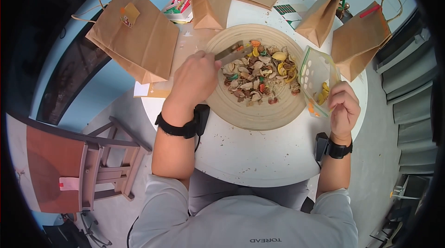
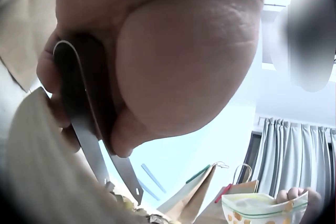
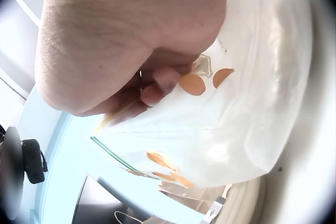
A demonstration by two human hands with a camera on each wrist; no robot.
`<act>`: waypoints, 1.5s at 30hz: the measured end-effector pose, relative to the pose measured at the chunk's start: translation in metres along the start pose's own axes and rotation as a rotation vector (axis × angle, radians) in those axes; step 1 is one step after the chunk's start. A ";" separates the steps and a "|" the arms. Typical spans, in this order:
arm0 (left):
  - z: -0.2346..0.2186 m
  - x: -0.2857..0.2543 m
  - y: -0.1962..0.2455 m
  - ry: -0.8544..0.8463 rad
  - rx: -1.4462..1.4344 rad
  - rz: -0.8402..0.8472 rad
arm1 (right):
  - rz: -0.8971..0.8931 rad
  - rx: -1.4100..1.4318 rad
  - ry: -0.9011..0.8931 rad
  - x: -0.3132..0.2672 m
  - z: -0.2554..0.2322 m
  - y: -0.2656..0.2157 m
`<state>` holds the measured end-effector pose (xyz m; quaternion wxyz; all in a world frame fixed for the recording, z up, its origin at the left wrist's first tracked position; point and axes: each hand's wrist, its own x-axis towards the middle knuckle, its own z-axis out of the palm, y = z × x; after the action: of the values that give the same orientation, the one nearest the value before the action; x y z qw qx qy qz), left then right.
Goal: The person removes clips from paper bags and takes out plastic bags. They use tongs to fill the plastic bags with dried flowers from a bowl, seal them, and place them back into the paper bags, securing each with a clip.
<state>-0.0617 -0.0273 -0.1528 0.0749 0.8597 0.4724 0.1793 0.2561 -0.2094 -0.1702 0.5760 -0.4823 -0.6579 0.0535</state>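
My left hand (image 1: 197, 77) grips metal tongs (image 1: 228, 54), their tips over the far side of a pile of dried potpourri (image 1: 252, 81). The pile mixes brown and pale petals with yellow, orange and green bits, on a round, shallow, beige tray (image 1: 232, 117). In the left wrist view the two tong arms (image 2: 86, 109) stand apart at the tips, near the petals. My right hand (image 1: 344, 105) pinches the edge of a translucent zip bag (image 1: 311, 74) with dots, held tilted at the tray's right rim. Yellow pieces (image 1: 323, 94) lie inside the bag.
Brown paper bags stand around the tray: a large one (image 1: 139, 34) at left, one (image 1: 208, 0) behind, and others (image 1: 322, 16) (image 1: 361, 39) at right. A white box (image 1: 180, 9) holds red and green items. Crumbs dot the white table (image 1: 250, 155). A wooden chair (image 1: 113, 167) stands at left.
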 end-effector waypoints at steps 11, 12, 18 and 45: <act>0.001 -0.015 0.021 -0.075 -0.140 0.285 | -0.002 0.014 -0.064 0.004 0.002 -0.001; 0.003 -0.015 0.022 -0.061 -0.131 0.292 | -0.001 0.015 -0.069 0.004 0.003 -0.001; 0.006 -0.015 0.027 0.017 -0.106 0.307 | 0.020 0.035 -0.134 0.005 0.005 -0.003; -0.044 -0.026 0.026 -0.089 -0.322 0.473 | -0.030 0.029 0.216 -0.003 0.004 0.000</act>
<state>-0.0703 -0.0654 -0.1109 0.1872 0.9300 0.2205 0.2267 0.2525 -0.2099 -0.1736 0.6512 -0.4667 -0.5985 0.0021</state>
